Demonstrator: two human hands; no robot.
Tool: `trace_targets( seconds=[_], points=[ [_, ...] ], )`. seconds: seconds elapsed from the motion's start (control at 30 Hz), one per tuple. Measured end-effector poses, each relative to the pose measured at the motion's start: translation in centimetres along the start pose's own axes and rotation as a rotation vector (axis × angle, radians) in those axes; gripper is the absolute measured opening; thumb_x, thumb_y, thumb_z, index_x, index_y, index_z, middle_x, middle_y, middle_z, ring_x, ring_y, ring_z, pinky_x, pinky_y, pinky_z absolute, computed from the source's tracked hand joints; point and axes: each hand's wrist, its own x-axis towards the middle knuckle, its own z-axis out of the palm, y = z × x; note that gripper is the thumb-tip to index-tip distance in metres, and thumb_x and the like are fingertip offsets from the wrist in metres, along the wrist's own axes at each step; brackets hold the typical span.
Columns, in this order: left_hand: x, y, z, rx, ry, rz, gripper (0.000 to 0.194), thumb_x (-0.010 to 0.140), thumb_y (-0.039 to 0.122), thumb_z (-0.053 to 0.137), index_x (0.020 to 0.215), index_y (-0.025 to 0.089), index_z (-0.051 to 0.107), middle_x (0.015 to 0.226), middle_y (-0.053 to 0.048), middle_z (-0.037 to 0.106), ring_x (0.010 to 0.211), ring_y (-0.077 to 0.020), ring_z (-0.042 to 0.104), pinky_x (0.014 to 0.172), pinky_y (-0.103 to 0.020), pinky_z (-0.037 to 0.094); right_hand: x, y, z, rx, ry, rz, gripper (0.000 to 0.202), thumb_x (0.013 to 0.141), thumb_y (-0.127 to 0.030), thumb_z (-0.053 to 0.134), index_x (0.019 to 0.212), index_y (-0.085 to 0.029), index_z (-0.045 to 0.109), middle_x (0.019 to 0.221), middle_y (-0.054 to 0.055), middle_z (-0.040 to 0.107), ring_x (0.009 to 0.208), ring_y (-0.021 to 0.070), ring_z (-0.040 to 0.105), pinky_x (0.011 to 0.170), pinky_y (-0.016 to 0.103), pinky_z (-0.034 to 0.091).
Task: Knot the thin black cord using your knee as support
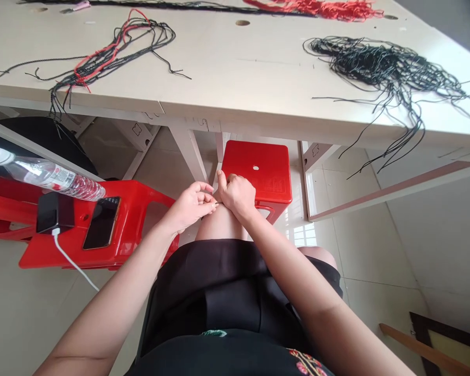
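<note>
My left hand (194, 206) is pinched on a thin dark cord (219, 202) just above my knee (221, 224). Close on its right, my right hand (238, 194) is curled into a loose fist with the thumb raised, and the cord runs into it. Most of the cord is hidden by my fingers. On the white table (235, 78), a bundle of black and red cords (113, 52) lies at the left and a tangled heap of black cords (387, 65) at the right. Red cords (325, 9) lie along the far side.
A red stool (254, 167) stands beyond my hands, under the table edge. Another red stool (129, 209) at the left bears a plastic bottle (55, 175), a black box (55, 211) with a white cable (72, 261), and a phone (102, 222). A small cutter (76, 7) lies on the table.
</note>
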Motion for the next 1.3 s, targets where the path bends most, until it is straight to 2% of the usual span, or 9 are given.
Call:
trace_targets(
  seconds=[0.37, 0.73, 0.93, 1.1, 1.3],
  points=[
    [-0.5, 0.0, -0.1, -0.026, -0.039, 0.020, 0.034, 0.070, 0.019, 0.065, 0.099, 0.020, 0.049, 0.079, 0.001, 0.063, 0.080, -0.0128, 0.061, 0.078, -0.031, 0.048, -0.1, -0.1, 0.2, 0.000, 0.007, 0.003, 0.060, 0.091, -0.057, 0.020, 0.070, -0.018, 0.060, 0.079, 0.009, 0.067, 0.078, 0.0235, 0.063, 0.066, 0.032, 0.045],
    [-1.1, 0.0, -0.4, -0.067, -0.033, -0.058, 0.038, 0.069, 0.019, 0.068, 0.104, 0.018, 0.055, 0.088, -0.003, 0.065, 0.091, -0.0160, 0.062, 0.091, -0.038, 0.047, -0.2, -0.1, 0.2, -0.002, -0.001, 0.007, 0.060, 0.091, -0.058, 0.020, 0.071, -0.017, 0.060, 0.078, 0.011, 0.067, 0.077, 0.0232, 0.063, 0.067, 0.032, 0.045],
    [-1.3, -0.4, -1.1, 0.010, 0.010, -0.025, 0.037, 0.068, 0.020, 0.068, 0.103, 0.018, 0.058, 0.095, -0.004, 0.063, 0.090, -0.0154, 0.060, 0.088, -0.036, 0.048, -0.2, 0.0, 0.3, 0.003, 0.002, 0.006, 0.060, 0.091, -0.058, 0.020, 0.069, -0.018, 0.059, 0.077, 0.010, 0.066, 0.079, 0.0233, 0.063, 0.069, 0.032, 0.045],
    [-1.5, -0.4, -1.8, 0.157, 0.041, -0.008, 0.029, 0.069, 0.024, 0.067, 0.097, 0.019, 0.061, 0.082, -0.001, 0.060, 0.081, -0.0149, 0.060, 0.079, -0.033, 0.050, -0.3, 0.1, 0.3, -0.001, -0.001, -0.008, 0.059, 0.091, -0.057, 0.020, 0.069, -0.018, 0.058, 0.077, 0.010, 0.067, 0.081, 0.0235, 0.063, 0.069, 0.032, 0.045],
    [-1.6, -0.3, -1.7, 0.206, 0.102, 0.027, 0.031, 0.073, 0.029, 0.063, 0.102, 0.020, 0.057, 0.076, 0.001, 0.059, 0.076, -0.0145, 0.058, 0.076, -0.032, 0.048, -0.3, 0.1, 0.3, -0.014, -0.017, -0.015, 0.058, 0.092, -0.056, 0.019, 0.071, -0.018, 0.059, 0.079, 0.009, 0.066, 0.082, 0.0234, 0.062, 0.070, 0.031, 0.045]
  ],
)
